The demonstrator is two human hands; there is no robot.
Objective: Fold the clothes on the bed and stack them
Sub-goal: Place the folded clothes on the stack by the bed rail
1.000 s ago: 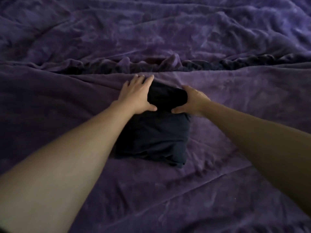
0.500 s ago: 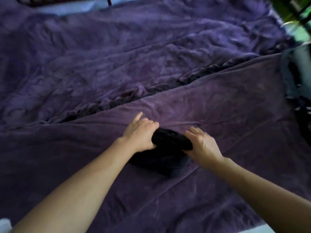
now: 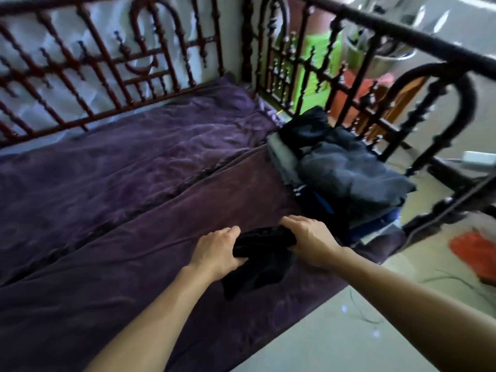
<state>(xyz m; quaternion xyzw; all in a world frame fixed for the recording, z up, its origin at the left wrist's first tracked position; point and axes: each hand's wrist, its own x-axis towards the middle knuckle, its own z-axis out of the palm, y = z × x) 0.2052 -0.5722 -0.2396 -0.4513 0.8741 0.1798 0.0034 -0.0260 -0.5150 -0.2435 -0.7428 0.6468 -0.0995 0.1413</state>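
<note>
**Left hand point(image 3: 217, 251) and right hand point(image 3: 311, 242) clutch garment point(image 3: 257, 267)**

Fingers of both hands curl round the upper end of the folded black garment, one hand at each side. Its lower part sags onto the purple blanket point(image 3: 134, 237), near the bed's edge. Just beyond the right hand, a stack point(image 3: 346, 173) of dark folded clothes sits beside the carved rail point(image 3: 402, 36).

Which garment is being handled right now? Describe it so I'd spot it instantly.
Find the purple blanket. Near its front edge, the left hand and right hand grip a black garment between them. Unlike the stack by the railing, it is one loose bundle.
</note>
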